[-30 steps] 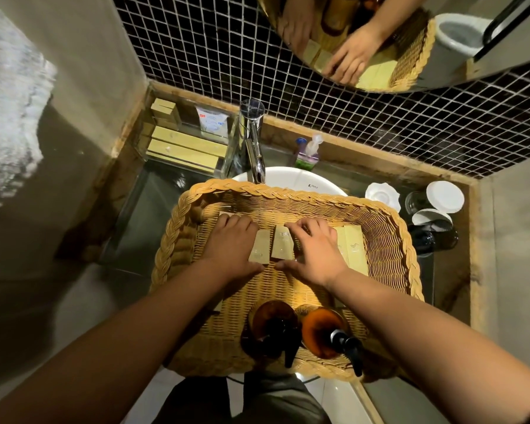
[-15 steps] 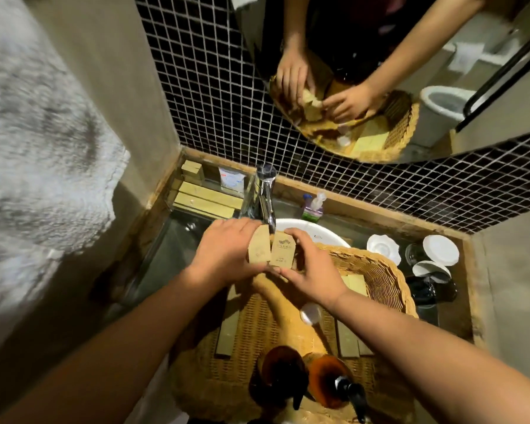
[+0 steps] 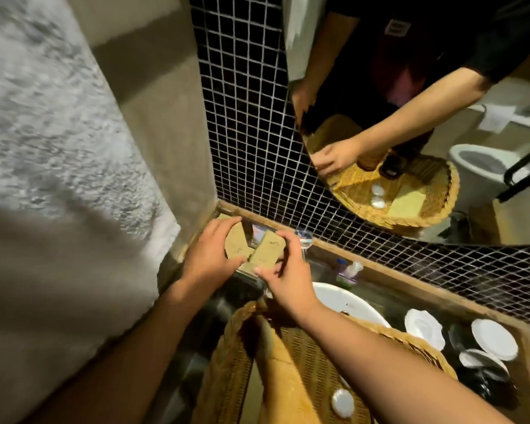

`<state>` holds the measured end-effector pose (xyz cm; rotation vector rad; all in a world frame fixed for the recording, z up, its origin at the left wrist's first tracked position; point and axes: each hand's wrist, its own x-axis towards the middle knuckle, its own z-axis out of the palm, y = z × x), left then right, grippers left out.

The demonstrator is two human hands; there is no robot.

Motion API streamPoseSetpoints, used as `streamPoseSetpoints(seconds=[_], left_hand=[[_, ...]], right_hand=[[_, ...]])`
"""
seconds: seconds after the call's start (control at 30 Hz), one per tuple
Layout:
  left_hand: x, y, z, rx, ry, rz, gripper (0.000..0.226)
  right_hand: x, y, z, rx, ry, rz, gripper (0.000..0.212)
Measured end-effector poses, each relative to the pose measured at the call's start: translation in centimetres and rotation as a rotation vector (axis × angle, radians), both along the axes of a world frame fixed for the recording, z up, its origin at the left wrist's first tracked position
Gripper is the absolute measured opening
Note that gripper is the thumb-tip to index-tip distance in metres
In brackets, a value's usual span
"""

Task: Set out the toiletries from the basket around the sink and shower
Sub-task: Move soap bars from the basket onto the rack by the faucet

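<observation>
Centre of the frame, left to right: the left hand [image 3: 207,255] pinches one small tan packet [image 3: 235,244] between thumb and fingers, and the right hand [image 3: 283,281] pinches a second tan packet [image 3: 268,251] the same way, the two packets touching edge to edge above the far-left corner of the counter [image 3: 377,272]. Lower centre, the wicker basket [image 3: 227,356] sits over the white sink [image 3: 346,299], with a small white round item [image 3: 342,398] on its floor. At lower right, white lidded cups [image 3: 493,339] stand on the counter, and the mirror [image 3: 487,71] fills the upper right.
</observation>
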<state>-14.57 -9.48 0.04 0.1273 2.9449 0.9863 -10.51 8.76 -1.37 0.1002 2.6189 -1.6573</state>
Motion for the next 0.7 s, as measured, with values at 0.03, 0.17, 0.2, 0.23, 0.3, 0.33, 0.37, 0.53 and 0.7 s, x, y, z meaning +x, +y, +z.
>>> streamPoseSetpoints(seconds=[0.03, 0.17, 0.2, 0.23, 0.3, 0.33, 0.37, 0.53, 0.7], left_hand=[[-0.5, -0.3, -0.5, 0.018, -0.006, 0.029, 0.082], [-1.8, -1.4, -2.4, 0.036, 0.033, 0.084, 0.075], [-2.1, -1.8, -3.0, 0.045, 0.036, 0.08, 0.071], [-2.5, -2.1, -3.6, 0.062, 0.031, 0.075, 0.068], [-3.2, -2.6, -4.8, 0.106, 0.03, 0.062, 0.062], [-3.7, -2.8, -5.5, 0.119, 0.03, 0.062, 0.059], [-4.1, -2.9, -6.1, 0.114, 0.017, 0.071, 0.056], [-6.1, -2.9, -8.6, -0.018, -0.083, 0.111, 0.045], [-6.8, -2.7, -9.9, -0.135, -0.188, 0.142, 0.047]], right_hand=[[-0.5, -0.6, -0.4, -0.032, -0.02, -0.01, 0.076], [-2.7, -2.6, -2.3, -0.055, -0.071, -0.011, 0.075], [-3.3, -3.1, -2.7, -0.033, -0.08, -0.014, 0.075], [-4.0, -3.5, -3.1, -0.01, -0.091, -0.015, 0.074], [-5.4, -4.2, -3.9, 0.024, -0.108, 0.001, 0.071], [-6.1, -4.5, -4.2, 0.04, -0.116, 0.015, 0.07], [-6.7, -4.8, -4.5, 0.054, -0.132, 0.019, 0.069], [-9.4, -5.7, -5.9, 0.071, -0.189, -0.04, 0.072], [-10.8, -5.8, -7.1, 0.176, -0.156, -0.056, 0.075]])
